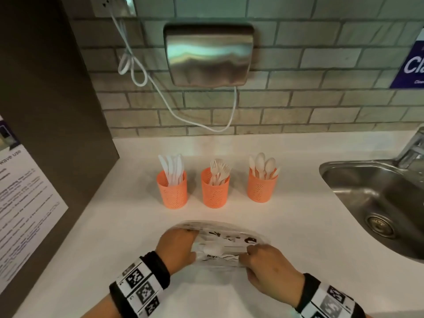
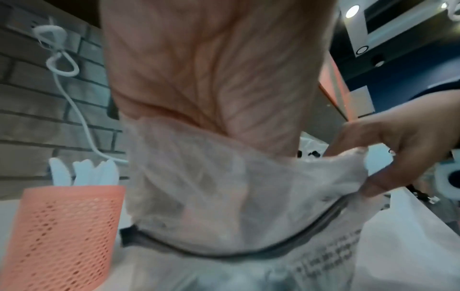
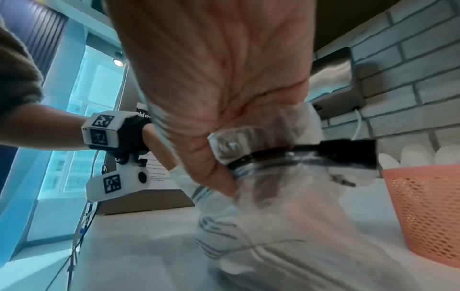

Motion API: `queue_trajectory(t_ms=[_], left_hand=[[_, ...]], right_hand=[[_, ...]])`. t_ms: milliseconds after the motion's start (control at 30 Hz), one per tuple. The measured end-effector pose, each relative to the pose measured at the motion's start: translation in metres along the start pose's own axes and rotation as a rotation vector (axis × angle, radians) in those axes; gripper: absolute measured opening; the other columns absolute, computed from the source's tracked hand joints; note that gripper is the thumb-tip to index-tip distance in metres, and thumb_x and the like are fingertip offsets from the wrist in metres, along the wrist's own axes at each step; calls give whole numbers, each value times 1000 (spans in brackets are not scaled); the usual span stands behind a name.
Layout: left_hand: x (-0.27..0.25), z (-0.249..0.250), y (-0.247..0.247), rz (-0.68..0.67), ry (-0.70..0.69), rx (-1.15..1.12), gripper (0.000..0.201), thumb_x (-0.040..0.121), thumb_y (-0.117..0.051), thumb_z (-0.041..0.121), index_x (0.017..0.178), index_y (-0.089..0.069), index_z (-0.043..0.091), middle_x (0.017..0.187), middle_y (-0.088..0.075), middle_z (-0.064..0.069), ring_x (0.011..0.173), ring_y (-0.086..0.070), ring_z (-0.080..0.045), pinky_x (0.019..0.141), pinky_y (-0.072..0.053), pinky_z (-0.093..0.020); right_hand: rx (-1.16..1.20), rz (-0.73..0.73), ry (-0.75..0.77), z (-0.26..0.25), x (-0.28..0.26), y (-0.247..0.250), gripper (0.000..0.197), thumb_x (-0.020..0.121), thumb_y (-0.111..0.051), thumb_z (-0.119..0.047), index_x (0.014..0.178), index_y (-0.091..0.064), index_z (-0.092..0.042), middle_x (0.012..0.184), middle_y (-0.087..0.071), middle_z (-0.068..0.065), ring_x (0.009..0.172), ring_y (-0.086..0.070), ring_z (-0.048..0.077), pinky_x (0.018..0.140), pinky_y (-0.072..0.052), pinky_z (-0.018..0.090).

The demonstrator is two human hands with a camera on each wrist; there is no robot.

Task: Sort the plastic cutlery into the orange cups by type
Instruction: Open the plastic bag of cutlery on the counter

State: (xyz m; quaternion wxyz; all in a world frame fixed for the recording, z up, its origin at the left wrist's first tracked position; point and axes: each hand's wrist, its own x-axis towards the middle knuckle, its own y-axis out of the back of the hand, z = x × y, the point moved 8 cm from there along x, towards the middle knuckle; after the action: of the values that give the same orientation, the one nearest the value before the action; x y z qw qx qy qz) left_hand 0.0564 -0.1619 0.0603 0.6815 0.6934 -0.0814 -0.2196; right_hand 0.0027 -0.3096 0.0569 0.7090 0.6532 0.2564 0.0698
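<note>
Three orange mesh cups stand in a row on the white counter: knives in the left cup, forks in the middle cup, spoons in the right cup. In front of them lies a clear zip bag holding white cutlery, with a spoon showing through the film. My left hand reaches into the bag's mouth, and the film hides its fingers. My right hand pinches the bag's zip edge between thumb and fingers and holds it up.
A steel sink with a faucet lies at the right. A dark panel with a paper notice walls off the left. A hand dryer and its white cable hang on the tiled wall behind the cups.
</note>
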Motion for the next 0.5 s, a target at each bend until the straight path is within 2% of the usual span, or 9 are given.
queue_trajectory(t_ms=[67, 100, 167, 233, 267, 333, 400, 433, 500], left_hand=[[0, 0, 2, 12, -14, -11, 60, 84, -54, 29, 140, -36, 18, 144, -44, -1, 131, -42, -19, 107, -30, -26], [0, 1, 4, 20, -21, -9, 65, 83, -56, 30, 142, -32, 18, 146, -41, -1, 133, -39, -18, 109, -28, -25], [3, 1, 8, 24, -27, -2, 71, 82, -59, 31, 144, -27, 20, 150, -35, 1, 136, -34, -16, 111, -23, -23], [6, -3, 11, 15, -17, -5, 74, 81, -60, 33, 145, -25, 23, 150, -34, 3, 137, -33, -14, 112, -23, -23], [7, -5, 12, 7, -14, -12, 74, 80, -60, 33, 145, -26, 24, 150, -34, 4, 137, -33, -14, 112, -24, -23], [8, -6, 14, 4, -13, -23, 74, 79, -60, 31, 144, -26, 24, 150, -35, 4, 137, -34, -14, 112, -24, -23], [7, -6, 17, 14, -8, -27, 72, 79, -59, 30, 144, -28, 24, 149, -37, 4, 136, -34, -13, 110, -23, -21], [8, -7, 19, 24, -1, -26, 71, 79, -59, 29, 143, -29, 25, 148, -38, 5, 136, -35, -13, 110, -23, -21], [8, -8, 19, 37, 7, -21, 70, 79, -59, 28, 143, -31, 25, 146, -41, 5, 134, -37, -13, 110, -25, -23]], right_hand=[[18, 49, -62, 2, 3, 6, 18, 35, -69, -26, 45, -54, -26, 47, -50, -7, 37, -47, 7, 45, 6, 15], [9, 105, -87, 5, 6, 8, 18, 32, -67, -30, 42, -53, -26, 46, -49, -6, 36, -46, 8, 43, 4, 16], [-6, 145, -102, 4, 4, 18, 14, 36, -64, -35, 44, -55, -27, 50, -52, -3, 40, -52, 9, 37, -17, 16], [59, 134, -92, 3, 3, 26, 16, 57, -58, -32, 67, -65, -21, 73, -61, 4, 62, -62, 18, 50, -42, 23], [98, 158, -97, 4, 4, 30, 26, 71, -54, -29, 89, -65, -14, 91, -61, 11, 80, -62, 25, 64, -45, 27], [131, 154, -83, 4, 8, 29, 52, 84, -47, -35, 128, -44, -7, 118, -52, 15, 102, -55, 31, 80, -42, 31], [187, 155, -93, 3, 10, 31, 73, 83, -46, -47, 142, -25, -10, 127, -48, 14, 109, -52, 29, 87, -42, 31], [218, 180, -91, 2, 11, 32, 80, 80, -43, -55, 143, -22, -11, 128, -49, 12, 110, -52, 27, 88, -42, 31], [258, 261, -70, 0, 12, 34, 95, 68, -23, -72, 140, -28, -11, 126, -52, 10, 110, -53, 24, 87, -42, 29]])
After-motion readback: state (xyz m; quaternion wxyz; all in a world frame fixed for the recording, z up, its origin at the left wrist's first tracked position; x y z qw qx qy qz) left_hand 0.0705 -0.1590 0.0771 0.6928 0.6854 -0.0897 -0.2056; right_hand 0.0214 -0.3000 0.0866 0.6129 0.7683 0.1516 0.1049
